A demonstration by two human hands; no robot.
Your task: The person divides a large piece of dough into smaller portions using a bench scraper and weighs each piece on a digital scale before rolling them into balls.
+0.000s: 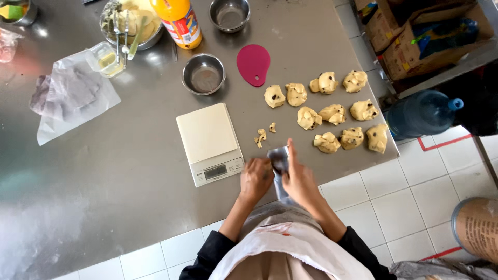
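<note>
Just beyond hands (277, 179): scale (209, 142), dough balls (332, 114)

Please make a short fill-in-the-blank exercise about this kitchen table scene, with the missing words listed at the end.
1. Both hands, left hand and right hand, hold a grey ____ at the table's edge.
2. The white scale has ____ on its platform.
3. The flat pink scraper lies between the dough pieces and a small steel ____.
4. The bottle with the orange top stands ____.

Missing words: cloth; nothing; bowl; upright
</note>
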